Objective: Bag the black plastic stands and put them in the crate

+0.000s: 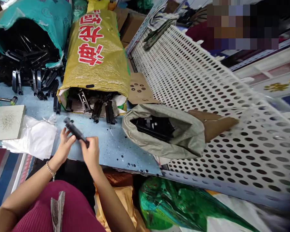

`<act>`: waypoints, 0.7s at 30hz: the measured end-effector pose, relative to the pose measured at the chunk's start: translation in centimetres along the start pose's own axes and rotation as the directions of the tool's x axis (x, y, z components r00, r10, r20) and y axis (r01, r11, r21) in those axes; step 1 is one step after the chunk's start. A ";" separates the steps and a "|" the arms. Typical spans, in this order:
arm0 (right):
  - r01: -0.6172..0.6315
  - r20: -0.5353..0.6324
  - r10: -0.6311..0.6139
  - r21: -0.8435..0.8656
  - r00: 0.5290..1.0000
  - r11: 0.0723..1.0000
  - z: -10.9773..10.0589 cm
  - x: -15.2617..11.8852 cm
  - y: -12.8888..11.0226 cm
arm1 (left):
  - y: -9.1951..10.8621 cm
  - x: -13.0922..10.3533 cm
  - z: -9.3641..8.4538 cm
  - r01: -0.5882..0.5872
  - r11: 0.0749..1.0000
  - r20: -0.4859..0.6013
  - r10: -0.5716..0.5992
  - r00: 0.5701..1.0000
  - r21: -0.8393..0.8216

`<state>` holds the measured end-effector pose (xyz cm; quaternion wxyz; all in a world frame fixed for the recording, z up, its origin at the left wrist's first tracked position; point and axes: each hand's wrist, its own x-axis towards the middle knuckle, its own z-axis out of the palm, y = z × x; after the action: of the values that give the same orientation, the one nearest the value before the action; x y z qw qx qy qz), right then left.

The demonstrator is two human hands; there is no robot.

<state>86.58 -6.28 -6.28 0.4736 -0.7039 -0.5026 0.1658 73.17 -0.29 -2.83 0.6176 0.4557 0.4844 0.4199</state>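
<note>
Both hands pinch one black plastic clip part [75, 131] over the near edge of the blue table [116, 141], left hand [64, 145] at its far end, right hand [90, 151] at its near end, apparently mid-assembly; the next move likely needs a firm squeeze.

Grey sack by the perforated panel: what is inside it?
The grey sack lies open on the blue table; black plastic parts show in its mouth. How far they fill it is hidden by the fabric.
</note>
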 end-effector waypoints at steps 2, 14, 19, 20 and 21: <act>0.087 0.183 -0.113 0.143 0.977 0.986 -0.9 -2.2 -1.8 | 1.3 -0.1 0.5 0.160 0.984 0.091 -0.153 0.984 -0.080; 0.409 0.343 -0.328 -0.195 0.880 0.892 -5.2 4.7 0.7 | 3.5 -3.0 0.1 0.266 0.929 0.423 -0.355 0.834 0.256; 0.193 0.300 -0.168 -0.057 0.939 0.980 -4.7 3.3 0.7 | 2.4 -2.3 0.8 0.072 0.931 0.334 -0.200 0.921 0.359; 0.151 0.293 -0.133 -0.040 0.947 0.988 -4.3 2.2 0.4 | 2.1 -1.8 0.7 0.051 0.934 0.303 -0.166 0.938 0.354; 0.145 0.293 -0.128 -0.037 0.948 0.989 -3.9 0.9 0.1 | 1.9 -1.3 0.6 0.033 0.937 0.269 -0.133 0.954 0.348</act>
<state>89.80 -7.46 -4.16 0.3847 -0.6492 -0.6184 0.2193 73.41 -1.25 -0.66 0.6109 0.5904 0.4733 0.2327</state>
